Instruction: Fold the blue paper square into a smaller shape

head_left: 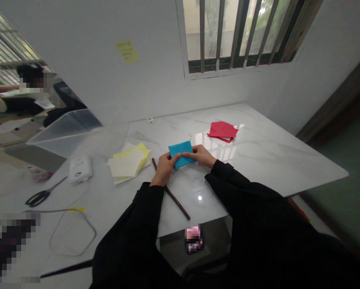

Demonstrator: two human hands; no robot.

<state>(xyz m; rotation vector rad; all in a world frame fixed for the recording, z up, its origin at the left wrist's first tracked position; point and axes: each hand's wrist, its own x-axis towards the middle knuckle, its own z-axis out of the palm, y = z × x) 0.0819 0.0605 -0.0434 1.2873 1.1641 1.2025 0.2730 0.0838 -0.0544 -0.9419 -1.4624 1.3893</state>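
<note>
Blue paper [181,154] is lying on the marble desk [258,152], both hands, left [164,168] and right [200,155], pinching its near edge closed; uneven pressure could be skewing the crease.

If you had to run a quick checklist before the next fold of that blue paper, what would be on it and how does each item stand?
1. Both hands on the blue paper: ok; left hand and right hand pinch its near edge.
2. Paper lying flat on the white table: mostly ok, near edge lifted by the fingers.
3. Edges lined up: cannot tell, the hands cover them.
4. Brown stick out of the way: not ok, it lies right under the left wrist.
5. Yellow sheets and red sheets apart from the work: ok.
6. Scissors away from the hands: ok, far left.
</note>
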